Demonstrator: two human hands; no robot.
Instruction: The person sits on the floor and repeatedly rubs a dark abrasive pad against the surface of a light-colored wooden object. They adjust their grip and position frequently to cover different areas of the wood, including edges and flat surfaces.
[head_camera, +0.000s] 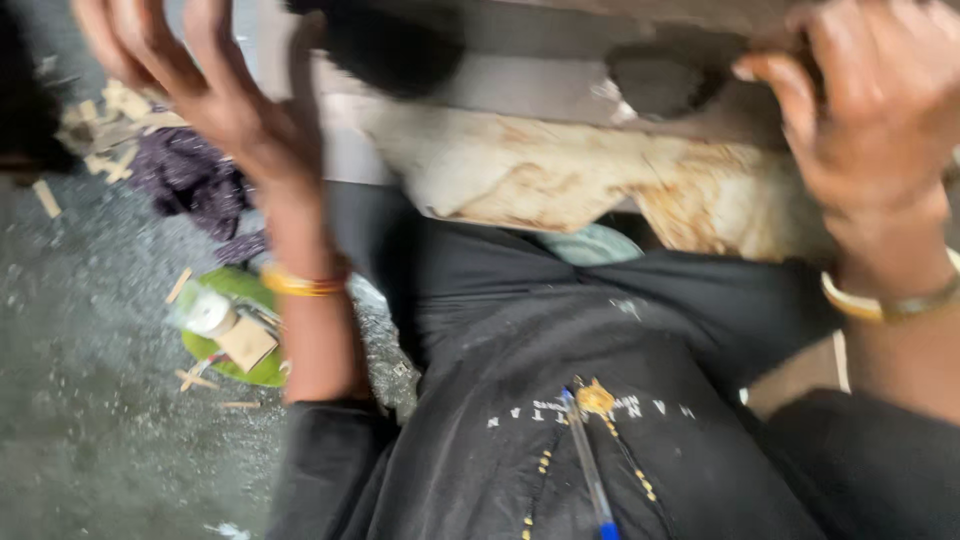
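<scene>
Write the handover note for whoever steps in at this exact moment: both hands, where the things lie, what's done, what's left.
Left hand: raised, fingers spread, holding nothing.
Right hand: fingers curled over the right edge of the pale worn slab; the picture is too blurred to confirm a firm grip.
The slab rests above the lap, against the black garment.
On the grey floor, left: green plate with small items, purple cloth, wood chips.
Blue pen clipped to the garment.
Done: not evident. Left: left hand not yet on the slab.

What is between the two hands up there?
In the head view, a pale, stained slab stretches from the open left hand to the right hand, which rests on its edge.
</scene>
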